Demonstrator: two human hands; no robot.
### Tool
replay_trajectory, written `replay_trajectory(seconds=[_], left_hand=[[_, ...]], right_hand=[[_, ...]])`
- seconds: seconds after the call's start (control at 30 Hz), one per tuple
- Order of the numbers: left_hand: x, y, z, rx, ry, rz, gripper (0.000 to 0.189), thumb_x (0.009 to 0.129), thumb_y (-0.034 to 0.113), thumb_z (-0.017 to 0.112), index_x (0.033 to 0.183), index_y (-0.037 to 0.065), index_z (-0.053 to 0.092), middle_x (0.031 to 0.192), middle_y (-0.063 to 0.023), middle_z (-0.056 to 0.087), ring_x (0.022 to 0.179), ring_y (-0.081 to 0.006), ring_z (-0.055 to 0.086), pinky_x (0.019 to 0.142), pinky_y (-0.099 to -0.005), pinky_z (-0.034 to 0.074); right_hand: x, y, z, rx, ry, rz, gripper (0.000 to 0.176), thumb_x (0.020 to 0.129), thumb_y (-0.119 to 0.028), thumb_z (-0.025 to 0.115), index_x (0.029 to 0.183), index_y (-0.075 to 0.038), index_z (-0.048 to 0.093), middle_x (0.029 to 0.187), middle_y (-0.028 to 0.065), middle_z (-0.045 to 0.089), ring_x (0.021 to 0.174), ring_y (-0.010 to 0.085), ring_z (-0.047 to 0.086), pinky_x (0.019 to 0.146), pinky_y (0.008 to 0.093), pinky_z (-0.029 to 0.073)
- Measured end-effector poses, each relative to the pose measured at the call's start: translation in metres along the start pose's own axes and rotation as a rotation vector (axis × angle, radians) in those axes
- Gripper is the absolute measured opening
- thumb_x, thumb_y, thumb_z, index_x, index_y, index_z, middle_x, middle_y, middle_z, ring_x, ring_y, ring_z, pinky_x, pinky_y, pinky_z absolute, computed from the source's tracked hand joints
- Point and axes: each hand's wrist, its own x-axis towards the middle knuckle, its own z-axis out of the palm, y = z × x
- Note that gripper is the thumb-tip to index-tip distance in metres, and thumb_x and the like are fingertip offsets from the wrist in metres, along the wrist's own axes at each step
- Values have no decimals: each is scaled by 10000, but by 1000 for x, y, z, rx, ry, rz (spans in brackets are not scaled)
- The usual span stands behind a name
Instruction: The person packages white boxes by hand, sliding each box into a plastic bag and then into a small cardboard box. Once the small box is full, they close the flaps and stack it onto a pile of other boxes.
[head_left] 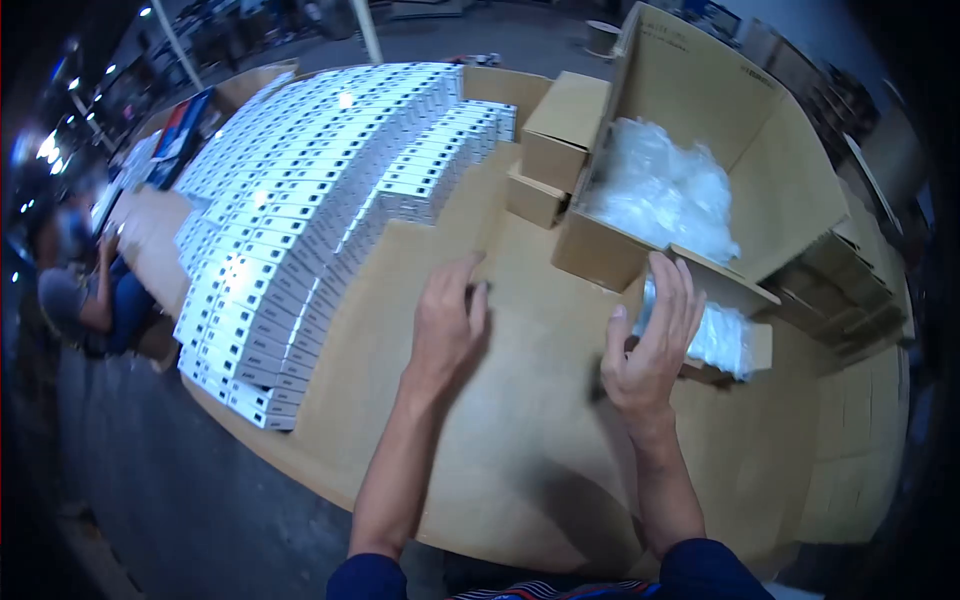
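My left hand (449, 315) is over the middle of the cardboard-covered table (520, 400), its fingers apart with nothing between them. To the right, my right hand (652, 340) is raised with thumb and fingers apart, holding nothing. Just beyond its fingers, a small open carton (762, 347) contains clear plastic-wrapped items (722, 340). Behind that, a large open cardboard box (705, 80) holds a heap of clear plastic bags (665, 190). Rows of stacked small white boxes (290, 200) with dark marks cover the left side of the table.
Two brown cartons (565, 120) are stacked against the large box's left side. At the far left a person (90, 280) is by the table edge, near a blue and red item (180, 125). Folded cardboard (835, 290) stands at the right.
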Motion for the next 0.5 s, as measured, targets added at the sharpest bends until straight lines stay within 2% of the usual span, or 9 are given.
replay_trajectory(seconds=[0.07,0.13,0.17,0.2,0.3,0.4,0.43,0.5], left_hand=[[26,-21,-14,63,112,-81,453,898,-26,619,1346,1,556,1182,-227,662,1147,-412,613,992,-469,504],[56,-68,-14,191,211,88,439,899,-22,599,1337,-12,557,1215,-232,648,1174,-421,595,1016,-479,489],[65,-90,-12,255,256,174,433,900,-20,589,1332,-19,558,1231,-234,641,1188,-425,586,1029,-484,482],[70,-104,-12,310,244,176,428,902,-15,582,1329,-20,559,1239,-226,639,1195,-425,580,1033,-487,478],[77,-122,-12,404,197,129,418,904,-3,565,1322,-1,576,1250,-184,639,1224,-409,563,1038,-489,462],[71,-123,-15,424,207,98,434,888,-1,580,1321,27,590,1201,-159,648,1215,-383,564,1024,-482,458],[69,-125,-15,426,224,93,401,871,18,613,1270,53,640,1148,-133,647,1184,-346,572,1009,-472,452],[64,-129,-18,463,218,95,344,866,44,634,1206,64,676,1129,-116,644,1164,-327,576,995,-466,455]], right_hand=[[18,-15,29,151,-4,-157,632,863,-56,607,1474,-8,453,1443,215,511,1432,413,406,1208,597,241],[38,-33,66,365,-148,-228,610,861,-23,589,1457,0,464,1416,237,529,1424,422,417,1201,568,291],[48,-40,89,434,-235,-267,636,866,-26,581,1482,2,427,1426,251,522,1430,429,408,1204,567,289],[56,-46,114,499,-320,-305,663,870,-29,574,1507,4,390,1436,265,515,1436,436,399,1207,567,287],[80,-60,187,397,-426,-382,731,825,31,534,1525,13,322,1427,237,536,1354,436,464,1167,517,343],[94,-69,223,322,-471,-353,820,826,13,540,1577,1,210,1506,260,459,1424,440,397,1194,520,318],[96,-70,225,279,-588,-326,865,828,0,547,1599,-4,154,1556,294,384,1472,447,336,1224,525,279],[97,-71,228,294,-622,-321,861,829,2,545,1600,-9,161,1557,303,378,1475,456,331,1230,527,268]])
